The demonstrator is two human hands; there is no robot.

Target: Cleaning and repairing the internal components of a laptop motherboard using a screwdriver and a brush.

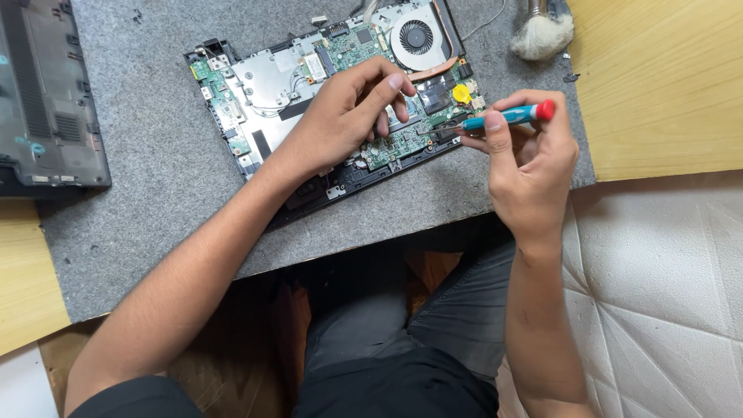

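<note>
An opened laptop base (255, 93) lies on a grey felt mat, its green circuit board, round cooling fan (416, 37) and yellow coin cell (461, 94) exposed. My left hand (340, 116) rests flat on the middle of the board, fingers curled down onto it. My right hand (530, 162) holds a teal screwdriver with a red cap (507, 117), its tip touching the board's right edge just below the coin cell.
The grey mat (147, 186) covers a wooden table. A removed dark laptop bottom cover (46, 101) lies at the far left. A soft brush (542, 35) lies at the top right. My legs in dark trousers (402, 340) are below the table edge.
</note>
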